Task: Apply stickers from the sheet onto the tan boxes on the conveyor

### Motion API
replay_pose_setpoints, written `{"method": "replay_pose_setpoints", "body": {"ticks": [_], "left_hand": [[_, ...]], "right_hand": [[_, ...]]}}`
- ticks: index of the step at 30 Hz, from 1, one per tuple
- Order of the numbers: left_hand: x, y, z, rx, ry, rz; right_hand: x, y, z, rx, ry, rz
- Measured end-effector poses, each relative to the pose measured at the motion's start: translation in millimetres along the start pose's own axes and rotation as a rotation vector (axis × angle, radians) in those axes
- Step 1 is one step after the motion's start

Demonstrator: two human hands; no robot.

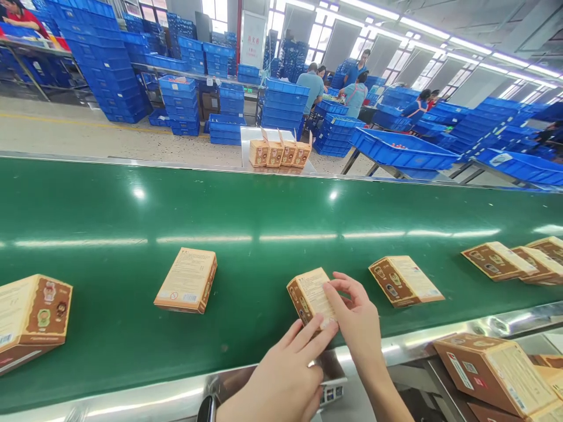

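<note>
A small brown and cream cardboard box (317,290) lies at a slant near the close side of the green conveyor belt, printed cream face up. My right hand (358,316) is closed on its right edge, thumb on the printed face and fingers curled behind. From below, my left hand (285,372) reaches across the box's near end, fingers on its face and left side; that end is mostly hidden by the fingers. A similar box (187,278) lies to the left, and another box (404,280) lies just right of my right hand.
More boxes sit on the belt (246,211) at far left (33,319) and far right. Larger brown boxes (497,372) stand below the metal rail at lower right. Several boxes with raised flaps (279,153) stand beyond the belt. Blue crates (101,58) and people fill the background.
</note>
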State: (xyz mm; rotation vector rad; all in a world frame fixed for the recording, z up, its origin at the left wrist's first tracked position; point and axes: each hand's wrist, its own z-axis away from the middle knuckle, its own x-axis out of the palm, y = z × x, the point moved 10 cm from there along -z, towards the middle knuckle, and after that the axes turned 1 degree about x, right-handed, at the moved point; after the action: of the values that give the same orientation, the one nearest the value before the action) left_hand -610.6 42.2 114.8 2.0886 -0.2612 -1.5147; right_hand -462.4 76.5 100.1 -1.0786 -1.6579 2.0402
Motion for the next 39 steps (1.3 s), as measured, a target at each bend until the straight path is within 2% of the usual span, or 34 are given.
{"method": "replay_pose_setpoints", "body": {"ticks": [4, 6, 8, 10, 13, 14, 16, 19, 22, 26, 29, 33, 36, 38, 39], "left_hand": [[4.0, 0.1, -6.8, 0.01, 0.005, 0.01], [0.5, 1.6, -7.6, 0.022, 0.033, 0.019], [-9.2, 2.4, -5.3, 0.014, 0.079, 0.046], [-21.1, -2.1, -0.5, -0.064, 0.094, 0.094], [-36.4, -14.6, 9.8, -0.258, 0.033, 0.175], [-41.4, -18.1, 13.4, -0.313, 0.01, 0.203], [-49.5, -25.6, 20.8, -0.413, -0.023, 0.256], [-54.8, -39.4, 33.1, -0.546, -0.061, 0.245], [-55.4, -45.2, 40.8, -0.572, -0.089, 0.171], [-57.2, -41.9, 42.9, -0.537, -0.101, 0.137], [-58.9, -41.6, 44.3, -0.561, -0.124, 0.117], [-63.1, -45.7, 46.5, -0.629, -0.115, 0.132], [-65.9, -51.8, 50.9, -0.707, -0.101, 0.192], [-69.5, -56.2, 55.0, -0.745, -0.07, 0.231], [-71.8, -57.7, 56.6, -0.747, -0.049, 0.243]], "right_hand": [[-23.9, -12.3, -13.1, -0.146, 0.176, 0.14], [-40.3, -26.4, -13.9, -0.22, 0.247, 0.194], [-50.7, -47.3, -6.5, -0.321, 0.222, 0.253], [-43.9, -67.3, 8.8, -0.422, 0.012, 0.307], [-7.6, -79.6, 54.1, -0.544, -0.539, 0.369], [0.5, -80.0, 69.9, -0.578, -0.669, 0.372], [7.5, -78.7, 88.4, -0.636, -0.77, 0.376], [6.5, -73.1, 89.9, -0.696, -0.701, 0.421], [3.8, -72.4, 85.4, -0.753, -0.615, 0.484], [7.8, -99.7, 97.1, -0.993, -0.532, 0.502], [11.0, -123.0, 110.7, -1.206, -0.413, 0.527], [12.8, -130.4, 123.8, -1.373, -0.308, 0.602], [8.8, -125.2, 126.9, -1.373, -0.335, 0.571], [6.7, -118.5, 116.8, -1.239, -0.409, 0.483], [7.2, -112.7, 106.2, -1.12, -0.449, 0.428]]}}
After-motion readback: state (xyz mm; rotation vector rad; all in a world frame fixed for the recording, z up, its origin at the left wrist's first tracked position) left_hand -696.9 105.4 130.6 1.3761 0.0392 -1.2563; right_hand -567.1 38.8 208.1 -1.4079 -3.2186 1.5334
